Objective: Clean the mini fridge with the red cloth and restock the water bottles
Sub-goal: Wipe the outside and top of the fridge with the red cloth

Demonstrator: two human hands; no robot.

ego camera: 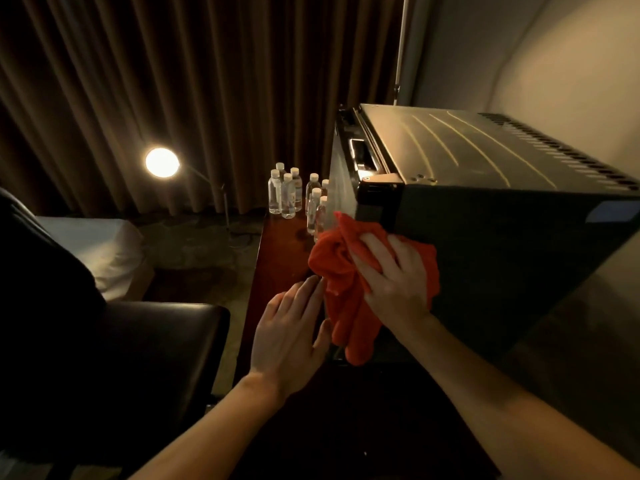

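Now the right hand [391,275] presses the red cloth [349,299] flat-fingered against the fridge [502,244] side, near its front corner. Beside it, the left hand [291,327] hovers open, holding nothing. Bottles [294,194] wait behind on the table [277,258]. Best to wipe in firm, overlapping strokes.

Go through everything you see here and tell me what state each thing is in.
mini fridge: door closed
red cloth: bunched, pressed against the fridge side
right hand: flat on the cloth
left hand: open, holding nothing
water bottles: upright, capped, outside the fridge
lamp: on
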